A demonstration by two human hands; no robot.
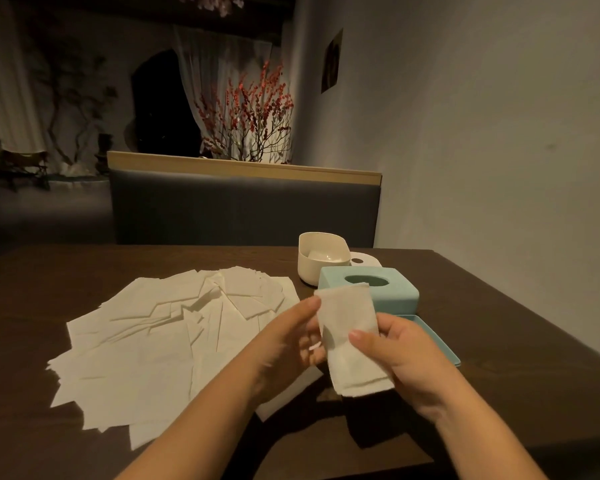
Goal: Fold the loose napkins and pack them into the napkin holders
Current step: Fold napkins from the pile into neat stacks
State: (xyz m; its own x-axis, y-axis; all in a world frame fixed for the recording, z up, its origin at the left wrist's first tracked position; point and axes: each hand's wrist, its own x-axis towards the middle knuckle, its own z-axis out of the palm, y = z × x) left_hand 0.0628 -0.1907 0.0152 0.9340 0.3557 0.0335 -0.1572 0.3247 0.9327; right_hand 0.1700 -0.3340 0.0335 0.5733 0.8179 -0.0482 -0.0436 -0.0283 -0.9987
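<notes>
**Both hands on one folded napkin, holder waiting just beyond**

Fingers first: those of the left hand [291, 336] curl behind the folded napkin [350, 337] with the thumb laid along its upper left edge, and the right hand [400, 355] pinches the same napkin from the other side, its thumb pressed on the front face and the other fingers hidden behind the paper. Both hands are clamped on it, holding it upright above the dark wooden table [465, 341].

From the left, the pile of loose napkins [160, 334] spreads flat over the tabletop in overlapping sheets, reaching under the left forearm. Next come the two hands and the folded napkin between them, a narrow strip of several layers. Just behind it sits the teal napkin holder [369, 287], its top with the oval slot facing up; a flat teal piece [437, 337], apparently its detached base or lid, lies beside the right hand. Behind the teal one stands a cream napkin holder [321, 258], open and tilted, with something pale inside, and a cream lid [366, 259] lies next to it.

The step in hand looks like finishing a fold, with packing to come. Judging by the large pile, most of the task remains. The next move calls for keeping the layers squeezed together while carrying the napkin to a holder whose opening is accessible; the teal one seems to need turning over first.
</notes>
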